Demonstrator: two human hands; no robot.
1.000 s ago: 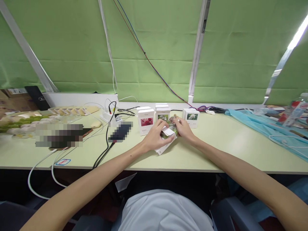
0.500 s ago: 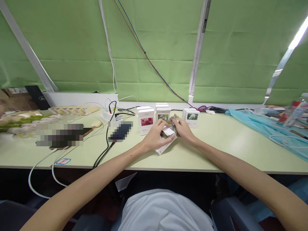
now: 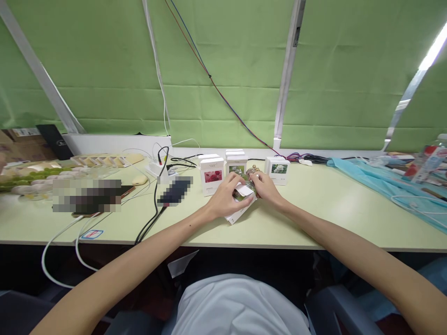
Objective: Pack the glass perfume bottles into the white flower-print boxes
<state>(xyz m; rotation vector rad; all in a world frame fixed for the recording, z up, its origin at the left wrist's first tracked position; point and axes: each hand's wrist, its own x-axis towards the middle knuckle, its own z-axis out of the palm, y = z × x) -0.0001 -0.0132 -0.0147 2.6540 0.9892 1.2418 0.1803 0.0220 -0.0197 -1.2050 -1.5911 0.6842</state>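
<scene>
My left hand (image 3: 226, 197) is closed around a small white card box (image 3: 237, 216) that tilts over the table. Against that box, my right hand (image 3: 264, 186) has its fingers closed on a clear glass ornament with a gold top (image 3: 254, 169). Most of the glass is hidden by my fingers and a white flap. Behind my hands stand white boxes with flower pictures: a red-flower box (image 3: 213, 177) on the left, a green-picture box (image 3: 236, 160) in the middle and a white-flower box (image 3: 278, 171) on the right.
A blurred-out dark device (image 3: 176, 190), a power strip (image 3: 159, 168) and black cables lie left on the table (image 3: 314, 204). Further left are another dark device (image 3: 101, 195) and egg-like items in trays (image 3: 42, 177). Blue plastic sheeting (image 3: 377, 186) and a bottle (image 3: 433, 156) are on the right.
</scene>
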